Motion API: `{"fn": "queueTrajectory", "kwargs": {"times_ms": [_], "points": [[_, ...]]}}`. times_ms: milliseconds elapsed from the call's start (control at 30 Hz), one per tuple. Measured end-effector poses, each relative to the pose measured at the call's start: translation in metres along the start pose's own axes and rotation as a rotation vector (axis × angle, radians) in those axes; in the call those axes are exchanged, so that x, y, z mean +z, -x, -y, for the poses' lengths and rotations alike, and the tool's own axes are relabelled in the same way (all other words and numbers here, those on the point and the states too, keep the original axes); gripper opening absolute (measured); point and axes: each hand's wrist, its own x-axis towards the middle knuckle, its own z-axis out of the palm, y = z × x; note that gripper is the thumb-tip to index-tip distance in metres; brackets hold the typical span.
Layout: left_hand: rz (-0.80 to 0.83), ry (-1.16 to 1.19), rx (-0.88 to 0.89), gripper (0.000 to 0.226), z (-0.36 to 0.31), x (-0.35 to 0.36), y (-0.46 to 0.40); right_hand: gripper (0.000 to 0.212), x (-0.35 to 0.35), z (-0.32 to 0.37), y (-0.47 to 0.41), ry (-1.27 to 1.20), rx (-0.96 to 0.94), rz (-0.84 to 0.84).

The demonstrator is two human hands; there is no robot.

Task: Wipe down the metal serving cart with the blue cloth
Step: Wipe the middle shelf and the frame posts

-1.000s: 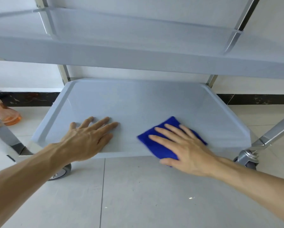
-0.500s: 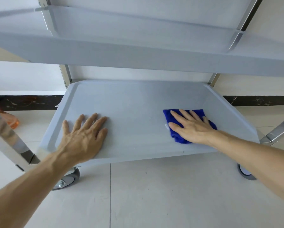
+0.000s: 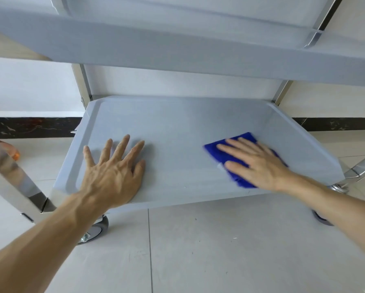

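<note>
Hidden or cut off: From my remote seat I saw only part of the grey metal serving cart (image 3: 177,123); its upper grey shelf (image 3: 177,49) ran out of frame at the top and both sides, and the top of each polished steel upright (image 3: 10,176) was lost past the edge.
Hard to make out: An orange object (image 3: 13,151) on the floor at far left showed only as a sliver behind the near-left upright, and I could not tell what it was. The grey caster wheel (image 3: 97,229) under the near-left corner was half covered by the left forearm; the one at near right barely showed.
Cloth: The folded deep-blue cloth (image 3: 219,153) lay flat on the right half of the lower grey tray shelf (image 3: 177,134), near its sloped right wall, its outline slightly blurred.
Right hand: My operator's right hand (image 3: 260,163) lay palm-down on top of the cloth, fingers spread and straight, pressing rather than gripping; blue fabric showed past the fingertips and below the thumb.
Left hand: The left hand (image 3: 114,172) rested flat and empty on the left half of the same shelf, fingers fanned wide, well apart from the cloth.
Surroundings: Pale floor tiles (image 3: 219,250) lay below the cart, with a dark marbled skirting band (image 3: 33,125) along the wall behind.
Writing: I could read no brand, label or lettering anywhere.
</note>
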Motion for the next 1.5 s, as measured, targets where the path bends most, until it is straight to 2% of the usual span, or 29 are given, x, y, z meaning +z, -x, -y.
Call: {"fn": "queueTrajectory", "kwargs": {"times_ms": [133, 267, 333, 500, 600, 667, 733, 867, 967, 1033, 1100, 1200, 1300, 1400, 1500], "points": [[0.045, 0.018, -0.012, 0.057, 0.000, 0.004, -0.004, 0.058, -0.004, -0.049, -0.030, 0.008, 0.323, -0.008], [0.034, 0.013, -0.005, 0.060, 0.001, 0.006, -0.004, 0.069, 0.003, -0.024, -0.097, 0.027, 0.498, -0.026], [0.027, 0.020, -0.010, 0.062, 0.001, 0.007, -0.004, 0.067, 0.007, 0.011, -0.129, 0.019, 0.447, -0.027], [0.021, 0.044, -0.022, 0.065, 0.001, 0.004, -0.004, 0.061, 0.025, 0.106, -0.143, 0.019, 0.037, -0.032], [0.030, 0.037, -0.026, 0.065, 0.002, 0.004, -0.004, 0.063, 0.026, 0.097, -0.105, -0.007, -0.231, -0.032], [0.034, 0.030, -0.024, 0.065, 0.002, 0.004, -0.004, 0.064, 0.021, 0.066, -0.086, 0.004, -0.298, -0.053], [0.033, 0.026, -0.020, 0.066, 0.001, 0.004, -0.004, 0.061, 0.014, 0.029, -0.090, 0.013, -0.214, -0.113], [0.027, 0.023, -0.026, 0.066, 0.000, 0.006, -0.003, 0.049, 0.006, -0.022, -0.145, -0.009, 0.172, -0.153], [0.023, 0.016, -0.023, 0.068, -0.001, 0.007, -0.003, 0.049, 0.005, -0.015, -0.194, -0.041, 0.391, -0.128], [0.024, 0.016, -0.020, 0.070, 0.000, 0.007, -0.002, 0.049, 0.008, 0.014, -0.222, -0.049, 0.461, -0.102], [0.021, 0.017, -0.017, 0.071, 0.000, 0.006, -0.002, 0.053, 0.014, 0.057, -0.239, -0.012, 0.366, -0.085], [0.026, 0.023, -0.017, 0.074, 0.000, 0.005, -0.002, 0.057, 0.026, 0.122, -0.242, 0.009, 0.049, -0.099], [0.033, 0.011, -0.015, 0.075, 0.000, 0.005, -0.002, 0.058, 0.027, 0.143, -0.241, -0.047, -0.139, -0.034], [0.034, 0.022, -0.019, 0.075, 0.000, 0.004, -0.001, 0.055, 0.014, 0.124, -0.251, -0.035, -0.128, 0.005], [0.038, 0.043, -0.025, 0.076, 0.000, 0.002, 0.001, 0.060, 0.005, 0.079, -0.251, -0.047, 0.050, -0.008]]}}
